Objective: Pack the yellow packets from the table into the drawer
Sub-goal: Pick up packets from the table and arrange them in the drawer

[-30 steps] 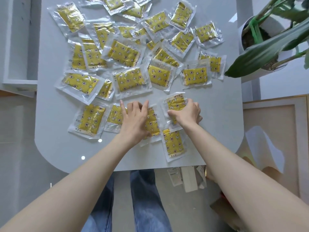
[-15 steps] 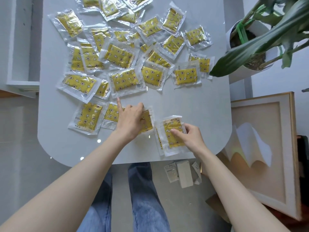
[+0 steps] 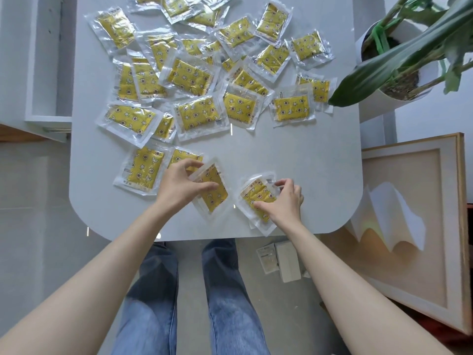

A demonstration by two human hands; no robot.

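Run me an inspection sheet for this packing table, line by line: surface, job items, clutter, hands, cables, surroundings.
Surface: white table, rounded near corners, with a bare strip across its middle.
Job's things: loose packets scattered and overlapping over the far half; open drawer at left, no packet visible in it.
Clutter: plant leaf overhangs the table's right edge.
Hands: left hand pinches the tilted packet; right hand grips the small stack near the front edge.
Cables: nothing seen.
Surroundings: white plant pot at right; framed picture below it; small boxes on the floor by the person's legs.
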